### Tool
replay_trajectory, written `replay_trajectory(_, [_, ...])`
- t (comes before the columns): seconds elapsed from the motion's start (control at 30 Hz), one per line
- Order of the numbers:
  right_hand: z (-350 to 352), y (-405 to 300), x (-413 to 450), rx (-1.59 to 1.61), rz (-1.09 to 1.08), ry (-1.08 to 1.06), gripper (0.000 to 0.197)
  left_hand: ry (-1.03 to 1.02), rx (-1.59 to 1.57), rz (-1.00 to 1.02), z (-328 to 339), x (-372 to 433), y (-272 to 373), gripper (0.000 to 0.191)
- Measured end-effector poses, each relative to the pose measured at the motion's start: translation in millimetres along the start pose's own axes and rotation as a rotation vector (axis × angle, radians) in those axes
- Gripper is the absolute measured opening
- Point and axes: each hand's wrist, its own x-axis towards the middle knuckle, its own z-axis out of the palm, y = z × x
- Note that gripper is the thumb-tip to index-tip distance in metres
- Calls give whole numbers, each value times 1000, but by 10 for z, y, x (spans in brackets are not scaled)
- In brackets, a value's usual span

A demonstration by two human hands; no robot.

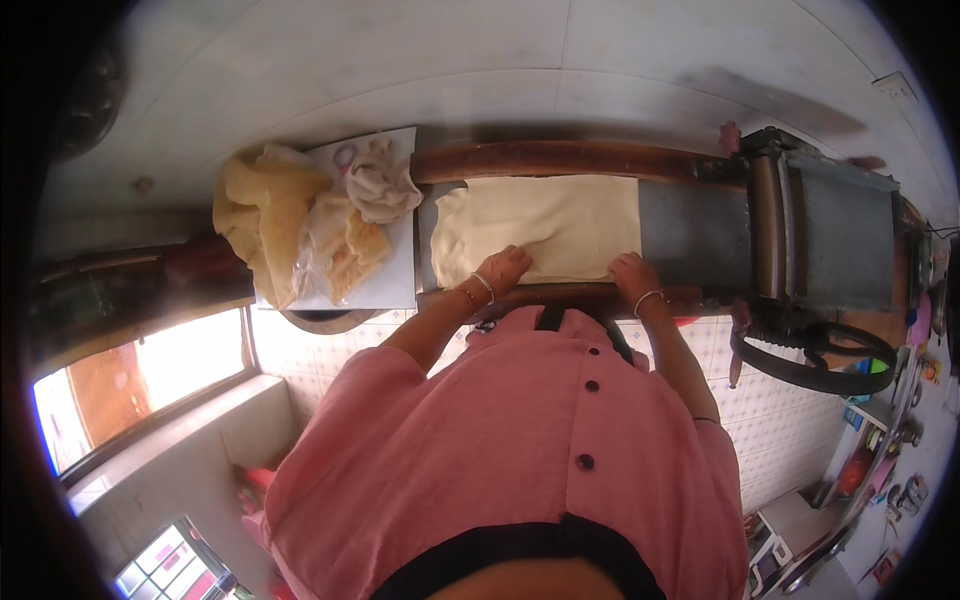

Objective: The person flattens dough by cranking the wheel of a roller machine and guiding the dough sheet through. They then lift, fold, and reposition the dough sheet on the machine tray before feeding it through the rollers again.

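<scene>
A wide, pale dough sheet [547, 217] lies flat on a dark grey bed [694, 225] between two wooden rails. Its left edge is uneven; the right edge is straight. My left hand [507, 268] has its fingers curled on the sheet's near side, where a small fold shows in the dough. At the near right corner, my right hand [634, 274] grips the sheet's edge. The thumbs are mostly hidden. Further right stands a dough roller machine [769, 225] with a metal roller and a black handwheel [817, 386] on its near side.
On a white board [405, 277] at the left lie a yellowish cloth [262, 217], a clear plastic bag [330, 247] with pale pieces and a crumpled whitish cloth [379, 184]. A wooden rail [570, 159] runs along the back by the wall. Shelves with household items stand at the right.
</scene>
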Motion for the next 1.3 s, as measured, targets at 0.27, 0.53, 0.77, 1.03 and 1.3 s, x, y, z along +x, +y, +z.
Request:
replay_trajectory(0.27, [-51,6,6,109,-9,67,7,-2,-432,-392,-97,63,-37,11])
replay_trajectory(0.53, [-397,-16,-119,554,80,18,7,-298,-378,-87,-285,38,35,13])
replay_trajectory(0.77, [-347,44,10,386,-55,-215,10,-400,-147,-45,-185,90,192,15])
replay_trajectory(1.03, [160,527,142,774,443,504,27,193,-601,-481,-351,-126,-119,24])
replay_trajectory(1.3, [28,515,442,845,695,287,29,450,-120,-875,-273,-566,-851,35])
